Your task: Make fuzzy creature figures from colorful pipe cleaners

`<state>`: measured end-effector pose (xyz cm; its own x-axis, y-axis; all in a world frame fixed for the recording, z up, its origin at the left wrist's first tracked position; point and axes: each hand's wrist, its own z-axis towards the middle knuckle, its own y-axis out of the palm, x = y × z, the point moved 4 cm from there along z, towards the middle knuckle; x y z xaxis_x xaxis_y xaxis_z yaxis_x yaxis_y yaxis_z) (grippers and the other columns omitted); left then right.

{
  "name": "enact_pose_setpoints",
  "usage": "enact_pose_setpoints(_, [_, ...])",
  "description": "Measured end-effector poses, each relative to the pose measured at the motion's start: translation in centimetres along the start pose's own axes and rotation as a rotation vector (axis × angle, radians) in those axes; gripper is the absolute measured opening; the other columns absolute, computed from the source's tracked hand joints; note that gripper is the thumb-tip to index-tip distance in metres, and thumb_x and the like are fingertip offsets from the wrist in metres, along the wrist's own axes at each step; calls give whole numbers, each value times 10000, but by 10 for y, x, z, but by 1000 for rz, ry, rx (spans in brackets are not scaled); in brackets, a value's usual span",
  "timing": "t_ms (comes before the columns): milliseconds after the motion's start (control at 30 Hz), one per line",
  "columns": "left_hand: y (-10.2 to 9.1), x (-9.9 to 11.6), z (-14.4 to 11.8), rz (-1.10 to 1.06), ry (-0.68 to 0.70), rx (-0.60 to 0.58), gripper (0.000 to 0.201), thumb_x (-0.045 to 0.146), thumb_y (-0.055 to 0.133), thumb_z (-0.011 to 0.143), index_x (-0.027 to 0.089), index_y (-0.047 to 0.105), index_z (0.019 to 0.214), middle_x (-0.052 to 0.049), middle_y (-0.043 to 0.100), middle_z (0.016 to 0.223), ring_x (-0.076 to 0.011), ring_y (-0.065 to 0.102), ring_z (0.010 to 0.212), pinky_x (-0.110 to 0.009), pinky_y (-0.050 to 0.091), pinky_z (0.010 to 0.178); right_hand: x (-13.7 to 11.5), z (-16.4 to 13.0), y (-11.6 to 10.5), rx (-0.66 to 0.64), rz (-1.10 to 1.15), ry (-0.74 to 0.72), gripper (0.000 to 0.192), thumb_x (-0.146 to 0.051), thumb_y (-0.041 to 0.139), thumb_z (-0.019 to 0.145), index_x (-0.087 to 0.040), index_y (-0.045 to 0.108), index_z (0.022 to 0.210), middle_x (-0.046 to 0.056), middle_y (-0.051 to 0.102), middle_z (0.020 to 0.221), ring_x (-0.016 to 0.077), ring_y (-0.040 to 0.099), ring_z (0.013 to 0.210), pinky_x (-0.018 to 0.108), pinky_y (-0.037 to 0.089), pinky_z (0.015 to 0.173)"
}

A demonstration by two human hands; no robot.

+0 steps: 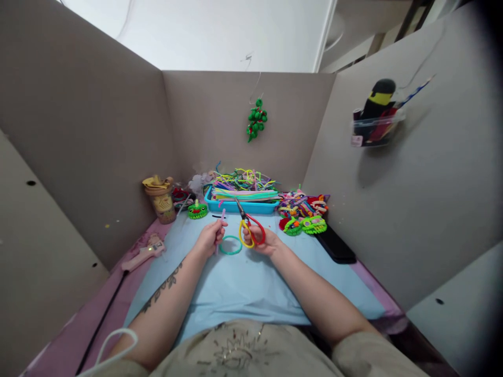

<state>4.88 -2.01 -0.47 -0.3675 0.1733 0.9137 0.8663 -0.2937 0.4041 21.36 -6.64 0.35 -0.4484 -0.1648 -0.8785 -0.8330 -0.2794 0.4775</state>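
The left hand pinched a purple pipe cleaner upright, while the right hand at three o'clock gripped red-and-yellow scissors above a green ring.

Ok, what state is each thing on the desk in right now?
scissors: held in right hand, blades nearly closed, pointing up-left
pipe cleaner: held upright in left hand
green ring: flat on the blue mat, between the hands
blue tray: piled with pipe cleaners
glue gun: lying on its side
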Motion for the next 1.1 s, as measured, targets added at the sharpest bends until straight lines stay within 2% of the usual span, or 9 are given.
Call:
enact_pose_setpoints(100, [-1,0,0,-24,-13,0,318,421,650,707,127,579,804,56,465,513,-19,283,354,-152,170,347,18,-6,19,-100,140,121,294,-285,754,621,-175,495,705,-68,439,535,66,453,480,185,388,484])
enact_pose_setpoints(200, [-3,0,1,-33,-31,-4,306,415,635,720,129,568,807,60,462,503,-16,270,343,-150,165,346,31,-8,21,-81,105,156,388,-393,778,603,-176,458,644,-61,434,513,72,463,474,169,326,429])
enact_pose_setpoints(333, [-1,0,0,-40,-46,-24,298,414,631,722,133,562,796,64,452,500,-15,259,340,-150,155,348,40,-5,17,-106,-6,163,536,-662,635,647,-183,400,591,-33,452,524,89,462,451,175,233,379])
enact_pose_setpoints(433, [2,3,-1,-2,15,-8,323,433,655,700,137,565,792,64,459,513,-19,279,352,-153,154,351,40,-4,22,-160,-33,94,604,-771,561,603,-181,442,656,-20,487,604,117,527,547,193,316,439])
enact_pose_setpoints(533, [1,8,-1,111,161,66,359,466,654,689,137,586,816,46,511,558,-27,306,368,-170,167,354,39,-6,29,-190,-53,50,676,-840,472,563,-180,470,706,-10,500,664,146,574,661,217,384,531])
enact_pose_setpoints(633, [2,12,-3,281,304,121,359,462,629,707,142,612,868,10,596,635,-45,356,400,-189,242,381,41,-9,35,-221,-72,98,690,-851,406,582,-177,472,709,-10,496,667,151,579,675,231,393,567])
enact_pose_setpoints(767, [7,13,-7,469,418,112,310,418,597,743,151,616,900,-18,651,697,-78,448,471,-210,368,471,45,-10,35,-243,-69,184,707,-857,356,603,-169,477,707,-4,504,662,149,581,661,247,410,595])
enact_pose_setpoints(1100, [7,12,-8,581,439,110,264,401,560,774,159,616,861,-25,656,697,-90,464,463,-216,377,464,46,-10,34,-252,-54,242,719,-849,303,653,-158,494,713,9,522,662,153,596,650,256,430,609])
